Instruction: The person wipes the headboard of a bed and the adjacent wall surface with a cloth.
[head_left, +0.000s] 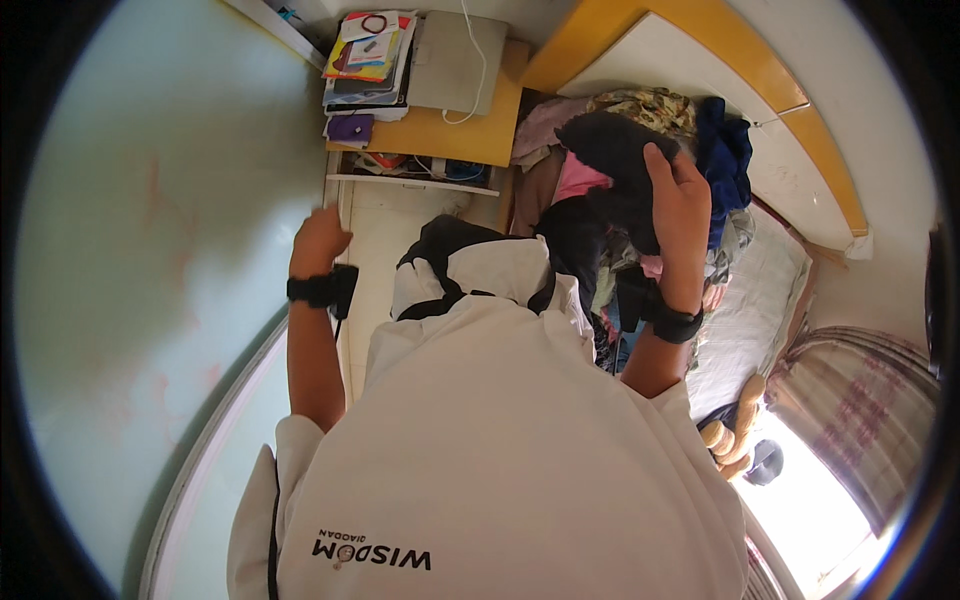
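My right hand (681, 196) grips a dark, fuzzy-edged cloth item (619, 165) between thumb and fingers, and the cloth hangs to the hand's left. Beneath and behind it lies a heap of clothes, with a pink cloth (581, 180), a patterned yellowish cloth (660, 105) and a dark blue garment (726, 161). On the left, beside the pale wall, my left hand (321, 234) is raised with its fingers curled; nothing shows in it. Both wrists wear black straps with small devices.
Ahead, a wooden desk (450, 142) bears a closed laptop (456, 64), a white cable and a stack of books and papers (367, 67). Its drawer (420, 184) is partly pulled out. A bed (742, 315) lies at the right, near a curtain (847, 405) and a bright window. A pale wall (150, 225) bounds the left.
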